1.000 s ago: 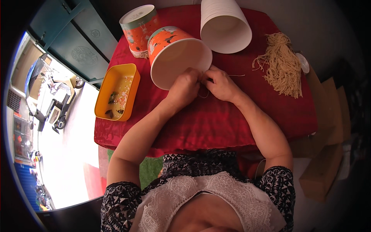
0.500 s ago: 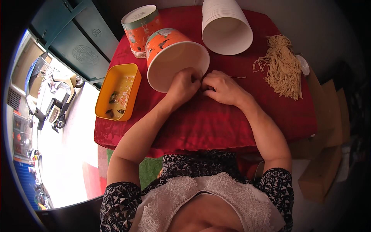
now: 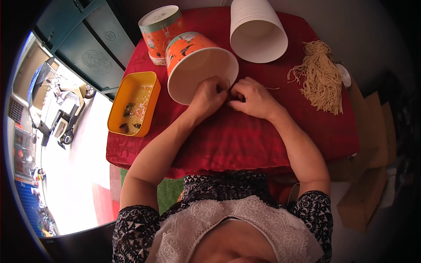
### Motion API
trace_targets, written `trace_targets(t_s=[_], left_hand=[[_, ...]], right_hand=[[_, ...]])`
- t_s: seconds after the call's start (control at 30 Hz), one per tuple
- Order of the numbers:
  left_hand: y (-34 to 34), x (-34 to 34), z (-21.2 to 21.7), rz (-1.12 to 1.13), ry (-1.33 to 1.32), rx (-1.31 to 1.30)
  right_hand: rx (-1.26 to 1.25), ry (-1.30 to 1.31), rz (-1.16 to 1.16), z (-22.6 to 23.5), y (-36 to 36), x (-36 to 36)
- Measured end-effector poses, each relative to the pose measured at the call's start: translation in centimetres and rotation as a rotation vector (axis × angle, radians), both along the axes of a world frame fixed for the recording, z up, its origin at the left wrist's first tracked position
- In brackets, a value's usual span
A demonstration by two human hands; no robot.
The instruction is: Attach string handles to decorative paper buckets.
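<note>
An orange printed paper bucket lies on its side, its white open mouth facing me. At the lower right of its rim my left hand is closed, fingers bent inside the mouth and pinching the rim. My right hand is closed just beside it, fingertips nearly meeting the left ones at the rim. A thin pale cord shows past the right hand's knuckles and seems to run under it to the fingers. What lies between the fingertips is hidden. A bundle of beige cords lies at the right.
A yellow plastic tray with small beads and dark bits sits at the left. Behind stand upside-down stacked orange buckets and a lying stack of white buckets. A red cloth covers the table; cardboard boxes stand at the right.
The right hand's fingers have shifted and lifted slightly at the rim. The left hand and the bucket stay practically where they were.
</note>
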State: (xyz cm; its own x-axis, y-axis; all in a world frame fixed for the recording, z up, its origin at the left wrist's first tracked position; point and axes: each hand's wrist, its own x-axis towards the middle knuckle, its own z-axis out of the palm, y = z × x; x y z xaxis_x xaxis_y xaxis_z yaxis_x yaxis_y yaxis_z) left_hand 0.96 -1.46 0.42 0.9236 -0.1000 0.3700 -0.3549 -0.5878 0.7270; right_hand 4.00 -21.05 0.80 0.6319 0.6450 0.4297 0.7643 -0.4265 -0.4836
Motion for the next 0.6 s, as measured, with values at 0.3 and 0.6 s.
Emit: trace_targets(t_s=[0.3, 0.6], left_hand=[[-0.1, 0.0, -0.1, 0.002, -0.051, -0.040], [0.0, -0.1, -0.1, -0.008, -0.029, -0.010]], right_hand=[[-0.042, -0.075, 0.002, -1.0, 0.6, 0.2], [0.090, -0.106, -0.289, 0.9, -1.4, 1.6]])
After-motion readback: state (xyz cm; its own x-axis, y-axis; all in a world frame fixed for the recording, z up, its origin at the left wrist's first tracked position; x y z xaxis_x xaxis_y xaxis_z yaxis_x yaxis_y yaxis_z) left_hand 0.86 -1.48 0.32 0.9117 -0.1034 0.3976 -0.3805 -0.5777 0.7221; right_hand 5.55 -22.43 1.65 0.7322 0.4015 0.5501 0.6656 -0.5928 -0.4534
